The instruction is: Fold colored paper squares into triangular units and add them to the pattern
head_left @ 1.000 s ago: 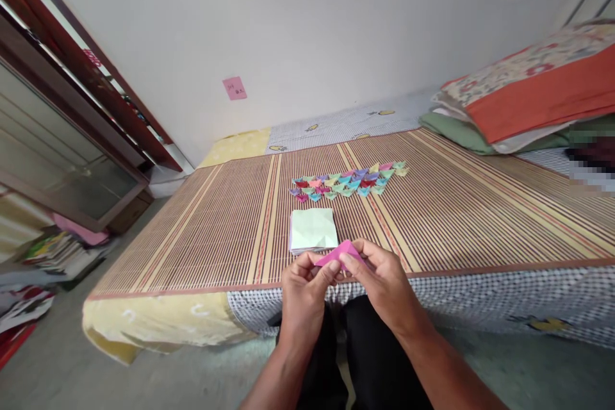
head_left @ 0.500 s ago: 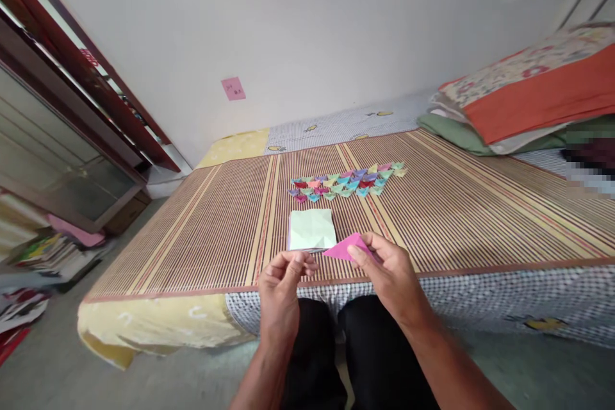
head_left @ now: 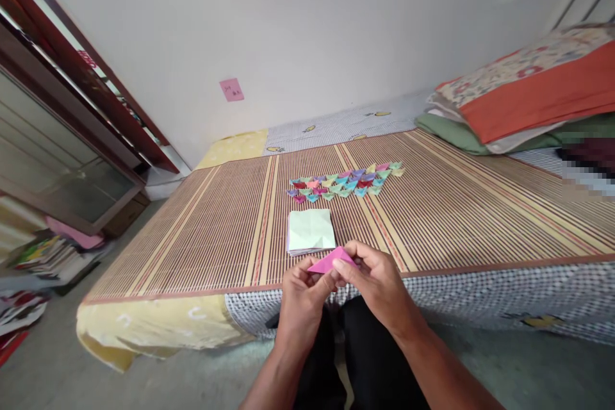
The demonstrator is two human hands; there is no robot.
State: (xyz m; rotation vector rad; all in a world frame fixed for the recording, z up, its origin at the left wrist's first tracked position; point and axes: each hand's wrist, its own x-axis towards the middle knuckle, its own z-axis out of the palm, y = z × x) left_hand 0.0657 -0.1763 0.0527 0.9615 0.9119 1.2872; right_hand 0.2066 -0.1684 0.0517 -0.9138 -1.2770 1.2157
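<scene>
A pink piece of paper [head_left: 331, 260], folded into a triangle, is held between my two hands above the near edge of the bed. My right hand [head_left: 379, 278] pinches its right side, thumb on the front face. The fingers of my left hand [head_left: 307, 291] are closed on its lower left part. Just beyond my hands lies a stack of square paper sheets [head_left: 311, 229], a creased pale green one on top. Farther back, several small folded paper triangles [head_left: 343, 184] in many colours lie in slanting rows.
A striped mat [head_left: 216, 224] covers the bed. Folded bedding [head_left: 523, 93] is piled at the right. A pink note [head_left: 231, 90] is on the wall. Books [head_left: 52, 259] are stacked low at the left, near a cabinet [head_left: 62, 154].
My left hand has come over to the right and taken hold of the pink paper. My right hand has brought it slightly left and down.
</scene>
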